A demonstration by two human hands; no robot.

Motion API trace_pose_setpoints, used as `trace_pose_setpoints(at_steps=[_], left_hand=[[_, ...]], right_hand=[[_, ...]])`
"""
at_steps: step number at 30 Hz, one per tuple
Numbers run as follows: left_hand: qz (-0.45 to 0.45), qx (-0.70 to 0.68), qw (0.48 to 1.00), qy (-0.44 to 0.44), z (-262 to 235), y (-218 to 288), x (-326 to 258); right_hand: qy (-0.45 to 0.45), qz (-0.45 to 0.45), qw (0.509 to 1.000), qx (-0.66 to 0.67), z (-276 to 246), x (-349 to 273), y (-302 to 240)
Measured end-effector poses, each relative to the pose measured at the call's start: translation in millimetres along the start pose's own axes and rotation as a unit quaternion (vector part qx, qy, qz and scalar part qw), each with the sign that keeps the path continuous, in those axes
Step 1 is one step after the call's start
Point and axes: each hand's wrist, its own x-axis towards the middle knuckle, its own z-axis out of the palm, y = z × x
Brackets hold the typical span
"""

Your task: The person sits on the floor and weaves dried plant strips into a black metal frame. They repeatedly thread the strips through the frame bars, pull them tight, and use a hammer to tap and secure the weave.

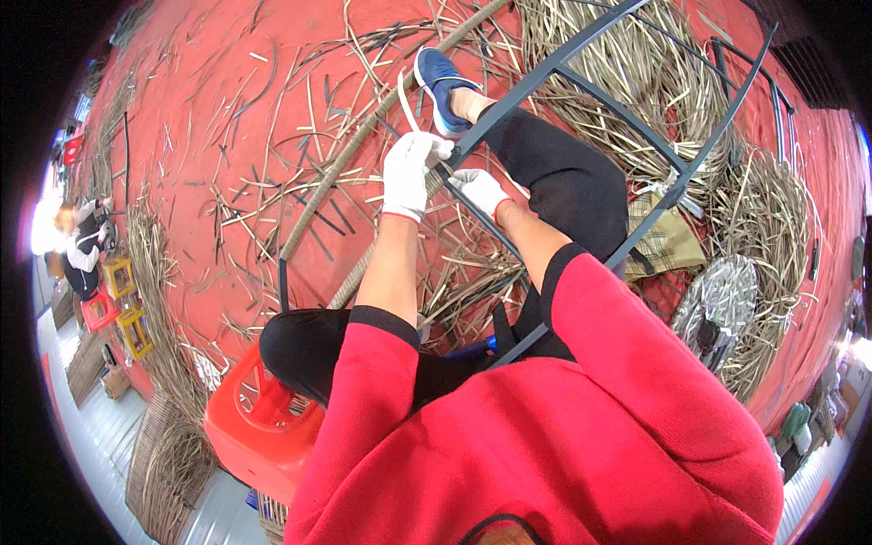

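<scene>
My left hand (411, 174), in a white glove with a red cuff, is closed at the corner of a dark metal frame (581, 86). A pale flat strip (407, 102) curves up from its fingers towards my blue shoe. My right hand (480, 191), gloved the same way, is closed beside the same frame bar, just right of the left one; what its fingers pinch is hidden. The frame leans across my lap and leg. A long frame piece wrapped in brown strip (341, 163) runs diagonally to the left of my hands.
Loose strip offcuts litter the red floor (209, 64). Big heaps of brown strips (627, 64) lie at the right. A red plastic stool (259, 436) stands at my left. Farther left, another person (84, 250) sits near yellow stools (136, 333). A checked cloth bag (668, 243) lies beyond the frame.
</scene>
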Motion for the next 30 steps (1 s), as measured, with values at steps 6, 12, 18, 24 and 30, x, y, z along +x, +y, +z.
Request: trace_pose_setpoints(at_steps=[6,12,18,24,30], left_hand=[[-0.017,0.022,1.0,0.014,0.2,2.1,0.4],[0.041,0.201,0.977,-0.066,14.8,35.3,1.7],[0.13,0.515,0.83,-0.173,26.0,55.2,4.6],[-0.004,0.136,0.978,-0.157,23.1,54.2,-7.5],[-0.053,0.045,0.988,-0.136,6.1,55.6,-7.8]], right_hand=[[0.017,-0.006,0.93,-0.367,-24.0,-34.8,-46.3],[0.047,0.041,0.994,-0.094,-17.9,-93.5,-120.0],[0.005,0.061,0.998,-0.027,-2.8,-99.1,-172.2],[-0.052,0.034,0.998,-0.001,4.6,-90.1,-224.5],[-0.082,-0.102,0.988,0.088,3.7,-74.3,-242.1]])
